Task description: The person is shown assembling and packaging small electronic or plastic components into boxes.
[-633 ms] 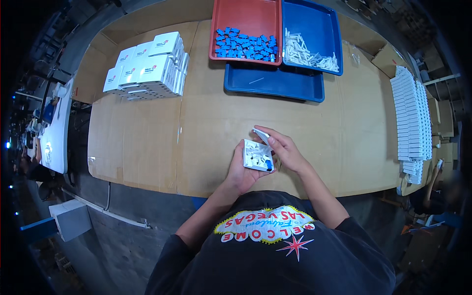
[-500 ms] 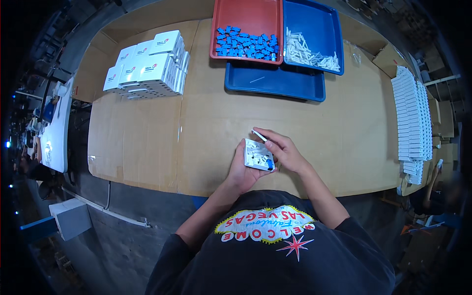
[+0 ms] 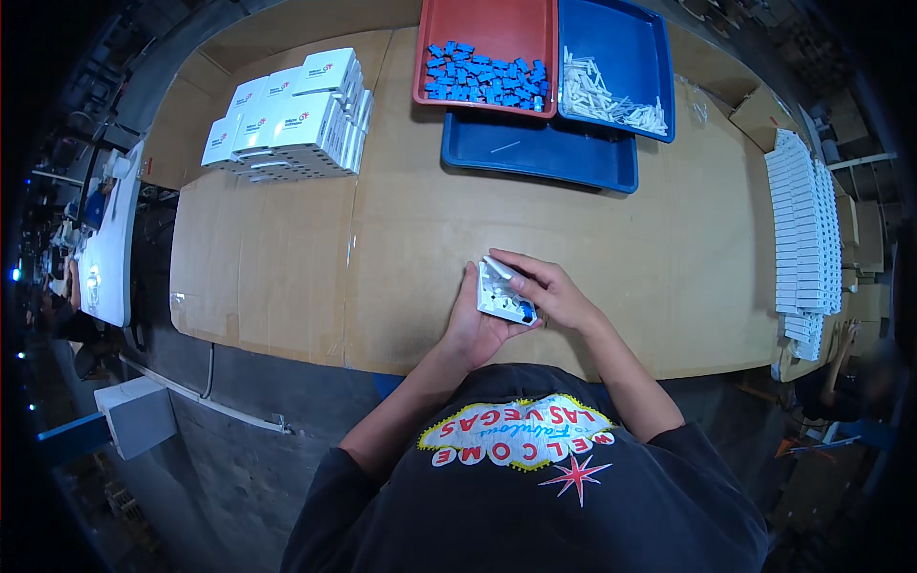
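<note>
A small square white plastic housing rests in my left hand, its fingers wrapped around the left side and underneath. Its inner side faces up, showing small white and dark fittings that are too fine to make out. At its near right corner sits a blue part. My right hand pinches a thin white cover between thumb and fingers. This cover is tilted over the far right edge of the housing; whether the two touch at that edge I cannot tell.
Ahead stand a red tray of blue plastic pieces and a blue tray of white sticks, above a lower blue tray with one thin stick. White boxes are stacked left, white housings right. Cardboard covers the table.
My right hand has brought the white cover lower over the housing, turning its flat face more into view. The housing has shifted slightly away from me.
</note>
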Action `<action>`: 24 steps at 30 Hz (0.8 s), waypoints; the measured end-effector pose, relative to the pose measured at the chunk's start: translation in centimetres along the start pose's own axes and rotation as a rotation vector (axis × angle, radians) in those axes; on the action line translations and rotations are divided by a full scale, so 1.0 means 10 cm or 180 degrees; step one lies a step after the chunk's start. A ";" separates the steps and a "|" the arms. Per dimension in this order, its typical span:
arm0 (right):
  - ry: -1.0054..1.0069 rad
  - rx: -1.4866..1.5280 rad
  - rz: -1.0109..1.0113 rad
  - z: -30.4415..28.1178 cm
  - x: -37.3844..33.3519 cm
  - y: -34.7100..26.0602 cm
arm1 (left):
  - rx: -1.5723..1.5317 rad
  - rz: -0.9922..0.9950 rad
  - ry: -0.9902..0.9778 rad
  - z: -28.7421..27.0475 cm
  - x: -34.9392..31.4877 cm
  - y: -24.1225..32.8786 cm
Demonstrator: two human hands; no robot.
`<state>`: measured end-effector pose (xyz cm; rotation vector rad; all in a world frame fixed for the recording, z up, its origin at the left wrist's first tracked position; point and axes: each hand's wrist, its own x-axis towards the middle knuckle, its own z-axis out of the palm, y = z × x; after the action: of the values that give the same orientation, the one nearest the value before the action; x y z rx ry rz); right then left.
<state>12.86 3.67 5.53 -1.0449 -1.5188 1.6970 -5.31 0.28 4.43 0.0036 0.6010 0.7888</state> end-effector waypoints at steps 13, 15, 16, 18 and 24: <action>-0.0268 0.0301 0.0267 -0.04 0.08 -0.11 | -0.0067 -0.0183 -0.0122 -0.07 0.10 0.07; -0.0211 0.0117 0.0249 -0.03 0.10 -0.09 | -0.0080 -0.0203 -0.0156 -0.05 0.12 0.09; -0.0121 0.0072 0.0239 -0.01 0.09 -0.06 | -0.0074 -0.0185 -0.0017 0.02 0.11 0.10; -0.0032 0.0029 0.0232 -0.01 0.11 -0.03 | -0.0070 -0.0169 0.0123 0.07 0.12 0.14; 0.0178 0.0118 0.0324 -0.01 0.12 0.03 | -0.0241 -0.0351 0.0095 -0.01 0.20 0.17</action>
<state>12.33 4.73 5.09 -1.1580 -1.4151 1.7433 -5.42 2.81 3.71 -0.1099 0.5943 0.7052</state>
